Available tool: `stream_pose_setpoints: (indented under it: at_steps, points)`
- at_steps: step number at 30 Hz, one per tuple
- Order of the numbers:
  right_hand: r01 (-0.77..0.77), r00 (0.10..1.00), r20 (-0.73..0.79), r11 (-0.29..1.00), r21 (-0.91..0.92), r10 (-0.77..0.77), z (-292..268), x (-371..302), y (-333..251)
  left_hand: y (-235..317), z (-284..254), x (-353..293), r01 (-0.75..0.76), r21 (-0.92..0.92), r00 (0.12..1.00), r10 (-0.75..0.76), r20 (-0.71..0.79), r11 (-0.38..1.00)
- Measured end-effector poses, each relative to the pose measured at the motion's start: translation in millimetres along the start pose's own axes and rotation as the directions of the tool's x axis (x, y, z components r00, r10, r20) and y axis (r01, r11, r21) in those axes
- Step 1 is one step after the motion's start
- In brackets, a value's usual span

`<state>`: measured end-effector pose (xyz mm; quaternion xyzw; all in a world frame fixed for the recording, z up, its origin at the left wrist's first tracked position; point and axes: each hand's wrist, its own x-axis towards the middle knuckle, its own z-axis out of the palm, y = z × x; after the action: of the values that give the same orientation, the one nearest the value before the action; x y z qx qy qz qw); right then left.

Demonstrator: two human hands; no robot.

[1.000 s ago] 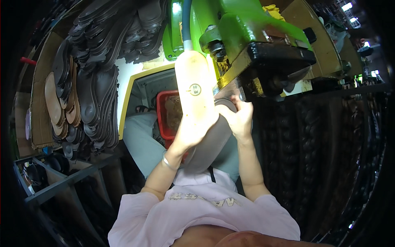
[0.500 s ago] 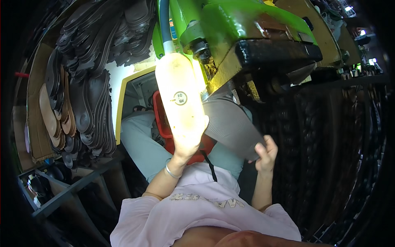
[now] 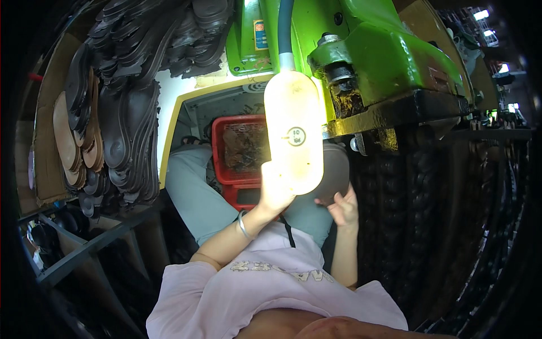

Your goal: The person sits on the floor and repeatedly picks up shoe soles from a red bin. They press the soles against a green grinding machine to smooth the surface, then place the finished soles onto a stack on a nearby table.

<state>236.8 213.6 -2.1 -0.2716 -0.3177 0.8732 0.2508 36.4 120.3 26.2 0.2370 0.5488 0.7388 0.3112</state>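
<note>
A dark grey-brown shoe sole [image 3: 337, 172] stands close under the green machine [image 3: 370, 68], partly covered by the bright lamp [image 3: 294, 113]. My right hand [image 3: 344, 211] is closed on the sole's near right edge. My left hand [image 3: 275, 189] is raised beside the lamp's lower end, washed out by the glare. Its fingers are hidden behind the lamp, so whether they touch the sole does not show.
Stacks of dark soles [image 3: 116, 130] and several tan ones [image 3: 68, 135] fill the left side by a cardboard box [image 3: 49, 164]. A red bin [image 3: 217, 150] with scraps sits between my knees. Dark hanging rows [image 3: 418, 214] line the right.
The view has shifted, so the lamp and machine appear farther right. My right hand has moved in toward the lamp, and the sole now shows less of its length, turned more upright.
</note>
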Motion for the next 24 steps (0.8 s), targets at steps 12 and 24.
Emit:
stream_pose_setpoints:
  at_steps: [12, 24]
  points:
    - [0.086, 0.977, -0.182, 0.987, -0.136, -0.11, 45.1, -44.0, 19.3, 50.1, 13.6, 22.9, 0.237, -0.524, 0.955, -0.295, -0.029, 0.818]
    - [0.335, 0.914, -0.068, 0.838, -0.431, -0.401, 68.5, 44.0, -98.4, 37.7, -46.1, 2.0, -0.078, 0.029, 0.997, 0.077, 0.027, 0.997]
